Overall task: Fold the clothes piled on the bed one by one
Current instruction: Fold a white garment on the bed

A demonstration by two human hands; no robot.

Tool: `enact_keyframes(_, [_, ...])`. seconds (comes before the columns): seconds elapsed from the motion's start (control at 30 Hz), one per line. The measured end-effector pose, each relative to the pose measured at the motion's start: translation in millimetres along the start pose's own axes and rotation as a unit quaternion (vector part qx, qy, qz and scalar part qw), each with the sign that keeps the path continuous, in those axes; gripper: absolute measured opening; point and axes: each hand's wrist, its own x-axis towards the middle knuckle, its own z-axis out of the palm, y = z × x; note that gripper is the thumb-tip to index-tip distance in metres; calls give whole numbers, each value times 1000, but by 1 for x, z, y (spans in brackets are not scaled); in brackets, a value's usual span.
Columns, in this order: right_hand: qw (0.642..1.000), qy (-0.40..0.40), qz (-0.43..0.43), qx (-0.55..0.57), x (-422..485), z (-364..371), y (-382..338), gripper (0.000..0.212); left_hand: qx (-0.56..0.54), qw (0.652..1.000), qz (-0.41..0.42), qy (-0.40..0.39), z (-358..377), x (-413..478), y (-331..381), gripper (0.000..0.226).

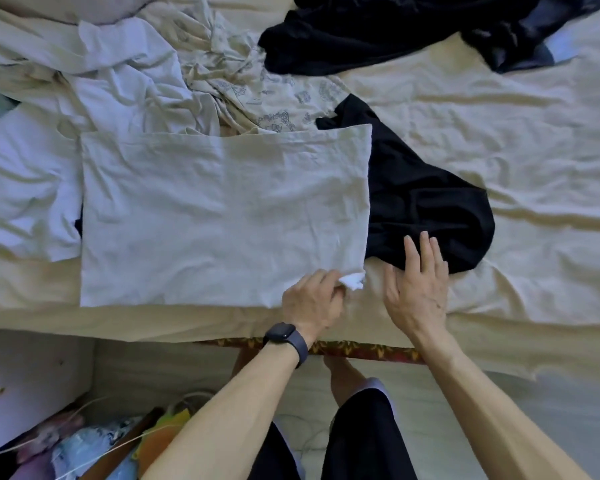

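Observation:
A pale grey garment (pixel 222 216) lies flat as a wide rectangle near the bed's front edge. My left hand (pixel 314 301), with a dark watch on its wrist, pinches the garment's near right corner, where a bit of white fabric (pixel 353 281) sticks out. My right hand (pixel 418 285) hovers flat, fingers straight, just right of that corner, its fingertips over a black garment (pixel 430 202) that lies partly under the grey one. More unfolded clothes lie behind: a white shirt (pixel 25 188), a printed cream piece (pixel 257 95) and a dark heap (pixel 378 32).
The cream bedsheet (pixel 534 150) stretches bare to the right. The bed's patterned edge (pixel 361 351) runs just in front of my legs. On the floor at lower left sits a clutter of bags and coloured items (pixel 84 448), next to a white object (pixel 25 386).

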Motion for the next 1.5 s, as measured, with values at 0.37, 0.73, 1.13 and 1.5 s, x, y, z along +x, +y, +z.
enact_keyframes(0.37, [843, -245, 239, 415, 60, -33, -98, 68, -339, 853, -379, 114, -69, -12, -32, 34])
enact_keyframes(0.73, [837, -208, 286, 417, 152, -29, -145, 27, -328, 911, -224, 112, -106, -28, -30, 18])
enact_keyframes(1.13, [897, -132, 225, 357, 157, -22, -299, 12, -515, 709, -415, 245, -157, -58, -130, 21])
enact_keyframes(1.5, [936, -238, 106, 239, 120, 125, -505, 12, -519, 576, -602, 191, -160, -82, -305, 29])
